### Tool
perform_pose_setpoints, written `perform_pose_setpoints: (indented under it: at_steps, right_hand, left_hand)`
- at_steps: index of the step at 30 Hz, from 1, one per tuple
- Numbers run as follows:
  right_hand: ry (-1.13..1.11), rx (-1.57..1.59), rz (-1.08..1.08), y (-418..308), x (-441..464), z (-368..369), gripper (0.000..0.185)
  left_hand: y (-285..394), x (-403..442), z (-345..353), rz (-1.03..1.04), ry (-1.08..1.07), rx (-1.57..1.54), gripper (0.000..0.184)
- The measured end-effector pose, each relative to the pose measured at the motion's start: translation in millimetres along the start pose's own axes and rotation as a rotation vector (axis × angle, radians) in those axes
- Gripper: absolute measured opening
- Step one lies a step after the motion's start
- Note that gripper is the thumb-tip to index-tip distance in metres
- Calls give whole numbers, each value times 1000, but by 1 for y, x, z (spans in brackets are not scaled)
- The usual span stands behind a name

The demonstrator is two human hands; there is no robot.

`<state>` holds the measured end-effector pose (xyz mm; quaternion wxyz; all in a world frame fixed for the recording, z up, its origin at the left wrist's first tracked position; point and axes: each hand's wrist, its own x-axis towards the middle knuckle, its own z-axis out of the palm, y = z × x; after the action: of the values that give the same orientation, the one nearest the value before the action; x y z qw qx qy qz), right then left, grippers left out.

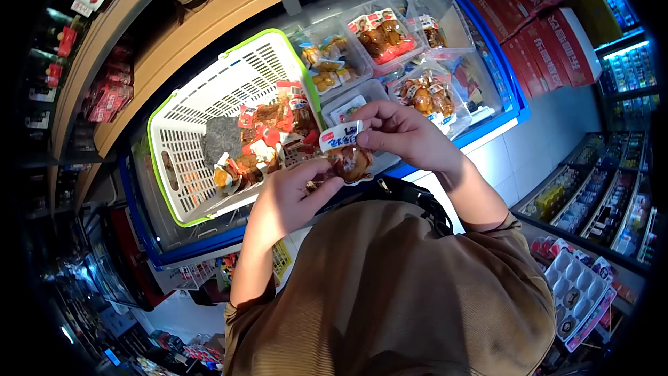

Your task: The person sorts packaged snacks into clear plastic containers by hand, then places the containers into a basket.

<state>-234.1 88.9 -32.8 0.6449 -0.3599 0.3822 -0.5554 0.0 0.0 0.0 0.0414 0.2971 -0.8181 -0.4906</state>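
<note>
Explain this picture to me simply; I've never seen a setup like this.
There is no machine here: these are a person's two bare hands, and the single picture comes from a camera worn on their head, looking forward and down. The left hand and right hand pinch one small clear packet of brown food between them. Below them, a blue-edged surface carries a white basket with a green rim, holding more packets and something dark grey. Beside it stand clear plastic tubs, several with packaged food inside.
</note>
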Motion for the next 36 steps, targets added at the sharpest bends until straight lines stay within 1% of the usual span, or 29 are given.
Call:
perform_pose_setpoints:
  at_steps: [2, 3, 6, 9, 10, 11, 13, 14, 15, 17, 20, 23, 26, 27, 28, 29, 30, 31, 32, 33, 35, 36]
  right_hand:
    - [-12, 1, -33, 3, 5, 10, 24]
    - [31, -69, -3, -7, -12, -10, 24]
    - [84, -102, -5, -7, -6, -4, 23]
    - [151, -257, -74, -10, -6, 3, 21]
    - [157, -313, -140, -7, -5, 6, 23]
    - [164, -399, -140, -6, -5, 9, 38]
    - [232, -216, -201, 3, -5, 18, 54]
    - [202, -171, -209, 16, -6, 18, 66]
    - [220, -303, -73, 10, -13, 22, 53]
    - [133, -371, -101, 34, -17, 13, 34]
    - [93, -194, -180, 39, -21, 12, 17]
    - [92, 39, -165, 53, -23, 7, 14]
    - [188, 39, -44, 34, -32, 4, 12]
    - [168, 52, -138, 37, -33, -5, 11]
    - [284, -184, -180, 24, -38, -15, 10]
    - [367, -151, -227, 18, -41, -32, 8]
    - [547, -369, -173, 18, -45, -61, 7]
    - [688, -362, -178, 18, -51, -87, 6]
    - [760, -462, -157, 12, -56, -112, 5]
    - [808, -409, -197, 8, -58, -125, 3]
    - [939, -476, -183, 31, -67, -177, 4]
    - [947, -452, -135, 37, -70, -191, 5]
  left_hand:
    - [-3, -2, -3, 36, 28, -123, 25]
    - [3, 15, 25, 37, 62, -258, 24]
    - [10, 17, 30, -44, 141, -493, 18]
    - [1, 25, 42, -20, 207, -634, 22]
    - [-1, 26, 41, -31, 215, -619, 27]
    - [-2, 26, 40, -74, 234, -655, 28]
    - [4, 25, 43, -103, 302, -737, 27]
    - [6, 26, 45, -109, 364, -760, 27]
    - [2, 25, 46, -109, 373, -791, 26]
    - [-10, 19, 48, -112, 351, -764, 27]
    - [-11, 11, 52, -277, 336, -928, 29]
    - [-3, 13, 53, -314, 287, -903, 29]
    - [-13, 14, 53, -198, 166, -776, 30]
    - [-15, 15, 53, -163, 132, -743, 31]
    - [-7, 17, 52, -131, 116, -705, 33]
    - [-6, 16, 47, -134, 136, -682, 33]
    - [-7, 14, 40, -138, 156, -654, 34]
    - [-9, 11, 33, -140, 174, -629, 35]
    - [-12, 8, 25, -143, 190, -592, 35]
    - [-13, 5, 18, -126, 231, -606, 37]
    - [-24, 1, 7, -171, 324, -600, 37]
    - [-34, -1, 3, -209, 381, -658, 38]
